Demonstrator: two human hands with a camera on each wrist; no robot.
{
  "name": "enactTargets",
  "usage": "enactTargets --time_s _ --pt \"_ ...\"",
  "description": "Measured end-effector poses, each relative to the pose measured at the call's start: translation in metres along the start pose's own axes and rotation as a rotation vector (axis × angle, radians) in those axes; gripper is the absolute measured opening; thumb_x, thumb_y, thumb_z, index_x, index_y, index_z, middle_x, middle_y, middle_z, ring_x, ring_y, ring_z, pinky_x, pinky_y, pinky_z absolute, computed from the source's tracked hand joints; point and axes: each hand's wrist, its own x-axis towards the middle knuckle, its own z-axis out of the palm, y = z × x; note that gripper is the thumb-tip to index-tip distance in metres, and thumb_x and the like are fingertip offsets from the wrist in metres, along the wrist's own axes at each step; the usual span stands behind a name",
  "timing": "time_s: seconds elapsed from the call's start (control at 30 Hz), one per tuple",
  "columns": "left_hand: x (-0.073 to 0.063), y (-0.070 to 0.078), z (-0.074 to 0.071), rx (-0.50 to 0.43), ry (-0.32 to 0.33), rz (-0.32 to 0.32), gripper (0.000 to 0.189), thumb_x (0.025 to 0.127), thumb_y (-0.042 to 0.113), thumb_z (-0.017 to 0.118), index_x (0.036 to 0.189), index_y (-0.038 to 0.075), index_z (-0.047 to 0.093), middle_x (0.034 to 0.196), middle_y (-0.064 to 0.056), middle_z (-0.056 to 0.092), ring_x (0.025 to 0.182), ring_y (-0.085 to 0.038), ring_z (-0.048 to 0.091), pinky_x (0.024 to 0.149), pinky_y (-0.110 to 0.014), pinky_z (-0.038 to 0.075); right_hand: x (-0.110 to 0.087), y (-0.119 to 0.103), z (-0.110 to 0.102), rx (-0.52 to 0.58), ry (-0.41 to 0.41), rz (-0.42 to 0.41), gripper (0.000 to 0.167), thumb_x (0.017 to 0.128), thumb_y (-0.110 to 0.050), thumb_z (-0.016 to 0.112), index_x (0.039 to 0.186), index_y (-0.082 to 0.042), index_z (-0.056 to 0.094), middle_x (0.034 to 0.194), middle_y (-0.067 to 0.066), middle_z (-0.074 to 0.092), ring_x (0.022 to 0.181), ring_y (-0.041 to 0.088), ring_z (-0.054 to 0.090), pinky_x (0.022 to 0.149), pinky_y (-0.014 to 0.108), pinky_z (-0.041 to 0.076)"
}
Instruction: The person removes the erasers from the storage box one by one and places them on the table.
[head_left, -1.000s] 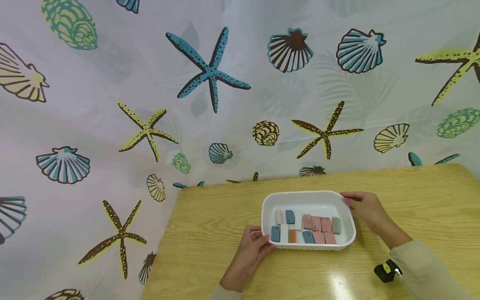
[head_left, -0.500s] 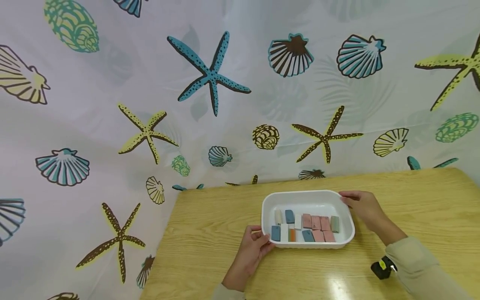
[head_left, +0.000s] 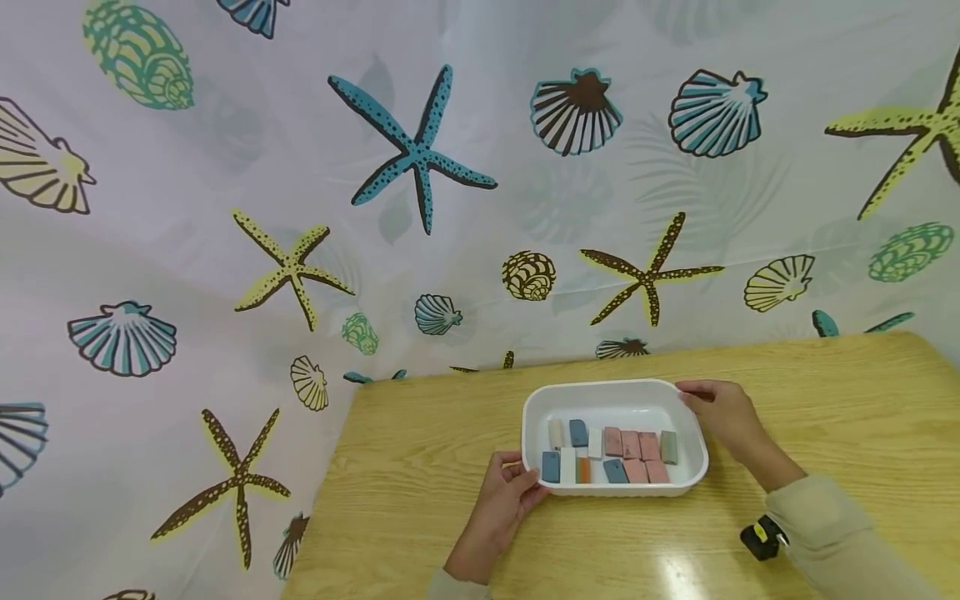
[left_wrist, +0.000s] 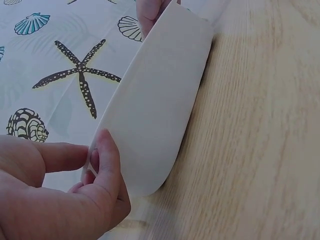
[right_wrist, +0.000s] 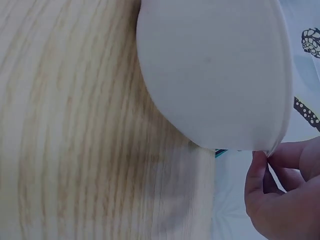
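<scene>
A white rectangular tray (head_left: 615, 490) stands over the wooden table, with several small block erasers inside. Pink erasers (head_left: 648, 446) sit toward the right, a grey-green eraser (head_left: 669, 448) beside them. Blue erasers (head_left: 551, 467), white erasers (head_left: 567, 465) and an orange-striped eraser (head_left: 583, 471) lie toward the left and middle. My left hand (head_left: 501, 508) pinches the tray's rim at its near left corner, thumb on one side and fingers on the other in the left wrist view. With thumb and fingertips, my right hand (head_left: 726, 421) pinches the rim at the far right corner.
The wooden table (head_left: 420, 467) extends around the tray. Behind it hangs a white cloth (head_left: 465, 242) printed with starfish and shells, meeting the table's far and left edges. A small black device (head_left: 761, 537) with a yellow mark is next to the right sleeve.
My right hand and sleeve have shifted slightly left, the black device along with them. Both hands keep their pinch on the tray, and the erasers hold their arrangement.
</scene>
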Motion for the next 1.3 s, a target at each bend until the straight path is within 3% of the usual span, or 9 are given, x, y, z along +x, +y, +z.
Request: enactTargets --time_s 0.17,0.5,0.83,0.93,1.07,1.3 --pt "-0.002 0.001 0.0 0.025 0.001 0.011 0.043 0.089 -0.001 0.056 0.124 -0.003 0.03 0.098 -0.011 0.042 0.087 -0.021 0.057 0.079 -0.029 0.052 -0.003 -0.002 0.005 -0.099 0.084 -0.096 0.028 0.095 -0.012 0.052 0.115 0.005 0.061 0.111 0.025 0.061 0.101 0.038 0.057 0.078 0.046 0.051" --pt "-0.003 0.002 0.002 0.084 0.001 0.046 0.04 0.09 -0.001 0.055 0.122 -0.002 0.03 0.098 -0.012 0.042 0.083 -0.019 0.058 0.077 -0.028 0.053 -0.011 -0.009 0.02 -0.258 0.246 -0.289 0.021 0.09 0.003 0.055 0.107 0.013 0.061 0.097 0.028 0.06 0.083 0.034 0.059 0.064 0.044 0.051" --pt "-0.004 0.002 0.001 0.058 0.019 0.038 0.041 0.09 -0.001 0.056 0.122 -0.002 0.032 0.098 -0.011 0.042 0.081 -0.018 0.058 0.076 -0.028 0.053 -0.021 -0.018 0.02 -0.413 0.289 -0.429 0.021 0.084 0.0 0.063 0.104 0.007 0.063 0.1 0.025 0.058 0.094 0.042 0.051 0.076 0.054 0.046" --pt "-0.004 0.002 0.001 0.046 0.02 0.044 0.041 0.089 -0.001 0.057 0.122 -0.002 0.032 0.097 -0.011 0.042 0.081 -0.019 0.057 0.076 -0.028 0.053 -0.028 -0.032 0.015 -0.414 0.244 -0.404 0.024 0.084 -0.006 0.064 0.105 0.007 0.062 0.096 0.022 0.06 0.087 0.036 0.056 0.071 0.049 0.049" --pt "-0.003 0.001 0.002 0.04 0.021 0.047 0.042 0.089 0.0 0.058 0.123 -0.002 0.032 0.098 -0.012 0.042 0.082 -0.019 0.057 0.076 -0.028 0.053 -0.038 -0.054 0.006 -0.37 0.141 -0.304 0.026 0.087 -0.01 0.062 0.105 0.008 0.062 0.087 0.016 0.063 0.077 0.028 0.06 0.064 0.043 0.053" --pt "-0.004 -0.001 0.001 0.05 0.028 0.025 0.042 0.09 0.002 0.058 0.124 -0.001 0.033 0.1 -0.012 0.043 0.083 -0.02 0.058 0.077 -0.028 0.053 -0.05 -0.071 0.002 -0.406 0.037 -0.213 0.025 0.085 -0.016 0.064 0.096 0.006 0.064 0.082 0.012 0.065 0.076 0.026 0.062 0.062 0.04 0.053"
